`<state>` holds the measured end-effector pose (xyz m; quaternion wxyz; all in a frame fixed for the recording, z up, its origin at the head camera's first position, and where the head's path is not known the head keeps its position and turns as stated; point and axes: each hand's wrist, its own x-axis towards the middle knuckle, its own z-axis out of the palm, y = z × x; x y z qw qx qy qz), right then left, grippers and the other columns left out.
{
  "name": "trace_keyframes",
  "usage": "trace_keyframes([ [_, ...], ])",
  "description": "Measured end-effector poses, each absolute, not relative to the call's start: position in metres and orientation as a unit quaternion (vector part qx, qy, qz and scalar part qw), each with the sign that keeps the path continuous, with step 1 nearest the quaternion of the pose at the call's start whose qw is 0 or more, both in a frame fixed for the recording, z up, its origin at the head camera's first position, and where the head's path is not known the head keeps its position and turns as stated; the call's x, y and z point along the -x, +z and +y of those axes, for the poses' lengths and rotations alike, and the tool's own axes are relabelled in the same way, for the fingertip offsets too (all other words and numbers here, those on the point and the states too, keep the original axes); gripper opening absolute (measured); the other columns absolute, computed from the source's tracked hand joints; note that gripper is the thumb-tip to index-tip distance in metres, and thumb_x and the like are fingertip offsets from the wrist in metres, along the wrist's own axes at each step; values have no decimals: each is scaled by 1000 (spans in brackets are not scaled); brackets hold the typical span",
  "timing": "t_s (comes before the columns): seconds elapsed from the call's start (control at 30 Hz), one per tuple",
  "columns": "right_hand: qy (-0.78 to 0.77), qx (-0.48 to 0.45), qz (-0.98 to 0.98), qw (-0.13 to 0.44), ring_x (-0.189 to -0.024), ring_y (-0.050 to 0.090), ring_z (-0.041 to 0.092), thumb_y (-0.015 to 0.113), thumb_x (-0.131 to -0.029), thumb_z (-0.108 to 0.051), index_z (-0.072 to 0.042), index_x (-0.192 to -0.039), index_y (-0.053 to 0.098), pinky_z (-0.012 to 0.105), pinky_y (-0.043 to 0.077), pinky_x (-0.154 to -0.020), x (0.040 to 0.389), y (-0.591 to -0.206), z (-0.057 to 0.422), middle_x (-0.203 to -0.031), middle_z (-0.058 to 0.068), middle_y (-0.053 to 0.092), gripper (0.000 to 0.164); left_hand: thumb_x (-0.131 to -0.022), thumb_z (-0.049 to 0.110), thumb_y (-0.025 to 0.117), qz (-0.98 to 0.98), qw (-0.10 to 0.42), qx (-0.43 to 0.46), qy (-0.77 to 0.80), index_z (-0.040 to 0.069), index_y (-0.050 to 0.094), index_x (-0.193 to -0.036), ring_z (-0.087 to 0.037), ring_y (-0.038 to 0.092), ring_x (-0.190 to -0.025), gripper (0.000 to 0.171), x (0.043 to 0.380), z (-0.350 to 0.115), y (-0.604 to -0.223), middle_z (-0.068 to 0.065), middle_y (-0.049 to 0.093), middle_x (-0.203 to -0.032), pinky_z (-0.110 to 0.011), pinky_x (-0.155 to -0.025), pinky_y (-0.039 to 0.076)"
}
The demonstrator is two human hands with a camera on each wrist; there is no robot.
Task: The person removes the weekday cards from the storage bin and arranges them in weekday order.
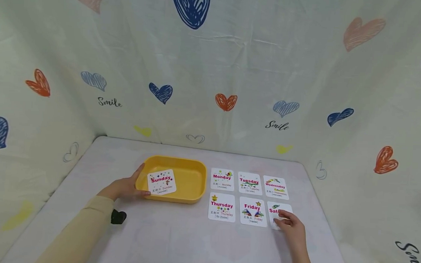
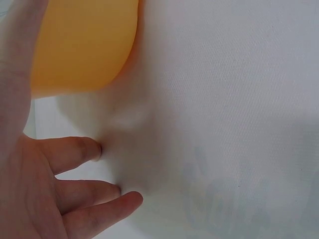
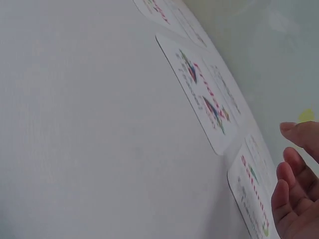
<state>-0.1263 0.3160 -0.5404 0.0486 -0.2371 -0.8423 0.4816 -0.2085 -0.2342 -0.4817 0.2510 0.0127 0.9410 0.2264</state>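
Note:
A yellow tray (image 1: 190,201) stands on the table's left half, with a white "Sunday" card (image 1: 161,182) lying tilted inside it. My left hand (image 1: 128,186) spreads around the tray's near left corner, thumb along the front side and fingers at the left side. In the left wrist view several straight fingers (image 2: 84,196) extend beside the tray (image 2: 84,50). Above the "Saturday" card (image 1: 275,209) is my right hand (image 1: 292,228), covering part of it. In the right wrist view its fingers (image 3: 285,180) are loosely bent, with nothing between them and the thumb.
Right of the tray lie two rows of cards: Monday (image 1: 222,180), Tuesday (image 1: 249,184) and Wednesday (image 1: 276,187) behind, Thursday (image 1: 222,207) and Friday (image 1: 253,212) in front beside Saturday. A heart-patterned curtain (image 1: 248,78) stands around the table. Small black objects (image 1: 118,217) show near both wrists.

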Motion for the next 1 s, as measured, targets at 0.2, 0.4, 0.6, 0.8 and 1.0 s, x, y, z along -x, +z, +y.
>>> trace_keyframes([
  [0.2, 499, 196, -844, 39, -87, 54, 18, 75, -83, -5, 3, -119, 65, 19, 49, -64, 130, -531, 289, -110, 16, 65, 39, -78, 61, 71, 940, 249, -8, 234, 7, -11, -153, -61, 36, -123, 124, 208, -235, -483, -41, 30, -143, -70, -99, 31],
  [0.4, 539, 180, -823, 25, -88, 56, 17, 73, -85, -3, 1, -120, 65, 18, 50, -66, 134, -521, 261, -109, 12, 65, 37, -76, 63, 72, 939, 250, -10, 238, 8, -11, -154, -60, 35, -124, 126, 209, -236, -486, -40, 31, -144, -70, -100, 30],
  [0.6, 579, 145, -802, 8, -85, 57, 20, 74, -84, -4, 1, -118, 66, 21, 51, -66, 139, -520, 226, -102, 11, 65, 35, -76, 63, 72, 941, 245, -9, 235, 9, -10, -154, -59, 38, -123, 126, 210, -236, -488, -39, 33, -143, -69, -99, 31],
  [0.8, 607, 104, -788, -10, -82, 57, 18, 76, -81, -2, 3, -114, 67, 20, 50, -64, 142, -525, 192, -98, 10, 67, 34, -75, 65, 72, 940, 244, -9, 238, 9, -10, -154, -59, 38, -123, 127, 209, -236, -488, -39, 33, -143, -69, -99, 31],
  [1.0, 624, 67, -778, -34, -80, 57, 17, 76, -82, -4, 4, -113, 67, 19, 49, -64, 141, -524, 157, -93, 9, 66, 34, -77, 62, 72, 940, 243, -18, 238, 8, -10, -154, -59, 41, -120, 125, 207, -235, -484, -39, 35, -142, -69, -98, 32],
])
